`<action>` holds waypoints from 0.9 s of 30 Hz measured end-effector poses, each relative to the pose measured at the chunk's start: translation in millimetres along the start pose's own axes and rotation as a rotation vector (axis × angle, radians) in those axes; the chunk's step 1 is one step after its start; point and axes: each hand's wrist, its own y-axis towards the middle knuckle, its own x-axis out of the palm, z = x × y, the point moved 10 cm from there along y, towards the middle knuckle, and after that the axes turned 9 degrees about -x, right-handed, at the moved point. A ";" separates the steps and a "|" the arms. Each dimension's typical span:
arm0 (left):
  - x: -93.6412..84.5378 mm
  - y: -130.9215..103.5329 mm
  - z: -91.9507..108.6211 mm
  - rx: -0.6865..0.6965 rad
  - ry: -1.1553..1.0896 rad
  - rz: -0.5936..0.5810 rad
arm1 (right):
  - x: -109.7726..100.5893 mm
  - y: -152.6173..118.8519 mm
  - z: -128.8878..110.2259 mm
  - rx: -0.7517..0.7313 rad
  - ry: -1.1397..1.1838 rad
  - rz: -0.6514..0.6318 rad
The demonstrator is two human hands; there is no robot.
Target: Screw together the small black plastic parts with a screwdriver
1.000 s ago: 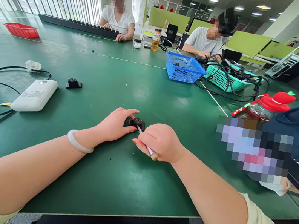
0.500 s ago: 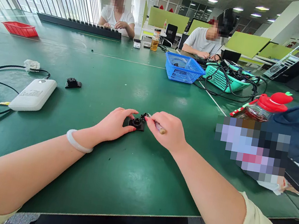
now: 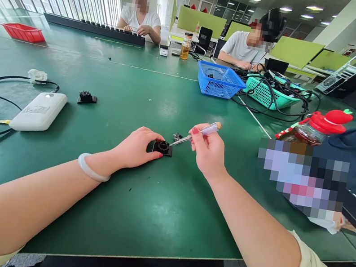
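Observation:
My left hand point(image 3: 139, 147) lies on the table, thumb and forefinger closed around the left side of a small flat black part point(image 3: 166, 152) with a raised round piece in its middle. In my right hand point(image 3: 208, 154) is a slim screwdriver point(image 3: 210, 129) with a clear handle and a brownish end. It slants down to the left, its tip close to the right side of the black part; whether they touch I cannot tell. Just behind the part lies a little heap of tiny dark pieces point(image 3: 178, 137).
To the left are a white power bank point(image 3: 40, 112) with black cables and a small black part point(image 3: 86, 97). Farther back stand a red tray point(image 3: 23, 32), a blue basket point(image 3: 220, 81) and a green basket point(image 3: 269, 94) of cables. A red-lidded bottle point(image 3: 322, 126) is at right. Two people sit opposite.
My right hand has turned and lifted, so the screwdriver handle now points up to the right with its tip by the black part. The left hand has stayed in place.

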 end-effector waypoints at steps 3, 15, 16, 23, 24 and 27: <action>-0.6 -0.3 2.0 0.018 -0.002 0.006 | 13.4 -2.6 -8.7 -0.077 -0.087 -0.110; -1.8 -0.2 2.0 0.034 -0.004 0.018 | 20.9 -6.1 -23.8 -0.178 -0.217 -0.213; -1.5 -0.1 1.7 0.031 -0.005 0.017 | 22.7 -6.4 -21.8 -0.165 -0.222 -0.229; -0.4 -0.2 1.8 0.039 -0.017 0.005 | 27.0 -5.6 -19.5 -0.158 -0.212 -0.225; -0.6 -0.3 1.9 0.039 -0.017 0.007 | 25.6 -5.4 -21.6 -0.171 -0.195 -0.208; -1.4 -0.5 2.2 0.030 -0.017 0.011 | 17.2 -5.2 -23.4 -0.168 -0.120 -0.128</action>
